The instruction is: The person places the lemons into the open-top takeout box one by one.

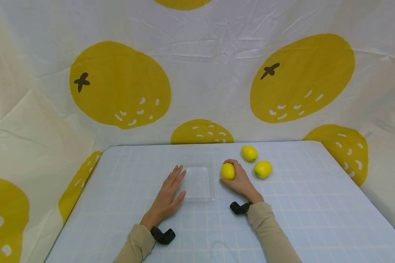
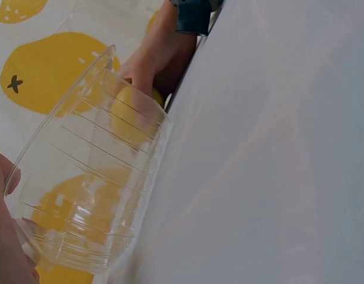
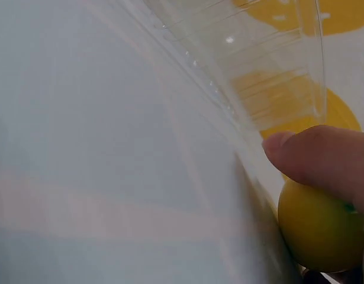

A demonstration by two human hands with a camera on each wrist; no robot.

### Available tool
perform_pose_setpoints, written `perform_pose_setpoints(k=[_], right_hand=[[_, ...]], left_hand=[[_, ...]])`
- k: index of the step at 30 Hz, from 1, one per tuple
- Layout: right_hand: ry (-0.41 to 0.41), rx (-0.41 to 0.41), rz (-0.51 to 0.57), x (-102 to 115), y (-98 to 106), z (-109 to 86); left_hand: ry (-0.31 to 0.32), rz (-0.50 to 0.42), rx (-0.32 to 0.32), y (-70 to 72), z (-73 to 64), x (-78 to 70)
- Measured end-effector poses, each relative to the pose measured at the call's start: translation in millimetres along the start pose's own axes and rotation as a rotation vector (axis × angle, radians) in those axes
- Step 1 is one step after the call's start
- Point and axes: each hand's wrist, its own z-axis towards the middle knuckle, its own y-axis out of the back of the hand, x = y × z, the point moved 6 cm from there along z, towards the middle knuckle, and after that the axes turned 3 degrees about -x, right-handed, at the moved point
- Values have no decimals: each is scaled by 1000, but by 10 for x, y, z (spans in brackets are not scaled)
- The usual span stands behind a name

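Note:
A clear plastic container [image 1: 214, 182] stands on the table, its ribbed side [image 2: 110, 142] showing in the left wrist view. My left hand [image 1: 166, 197] rests against its left edge, with fingers extended. To the right of the container, my right hand [image 1: 240, 180] grips a yellow lemon [image 1: 228, 171] between thumb and fingers. In the right wrist view the thumb lies over the lemon [image 3: 318, 231], close to the container's wall. Two more lemons lie just beyond that hand: one lemon [image 1: 249, 153] farther back, another lemon [image 1: 263, 169] to the right.
A pale blue checked cloth covers the table [image 1: 309, 204]. Behind it hangs a white curtain [image 1: 210, 84] printed with large yellow fruit. Each wrist carries a black camera mount, one on the left wrist [image 1: 163, 235] and one on the right wrist [image 1: 240, 208].

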Motion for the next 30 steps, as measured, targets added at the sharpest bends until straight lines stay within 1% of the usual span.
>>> perform_pose_setpoints(k=[4, 11, 20, 25, 30], right_hand=[[20, -30, 1, -16, 8, 0], [34, -54, -19, -11, 13, -6], [36, -150, -27, 13, 71, -3], [35, -214, -28, 86, 123, 15], [13, -238, -33, 244, 176, 53]], left_hand=[[-1, 6, -4, -2, -2, 6], [11, 13, 4, 3, 5, -1], [7, 17, 5, 12, 12, -6], [-1, 15, -1, 14, 13, -12], [-6, 11, -1, 12, 12, -14]])
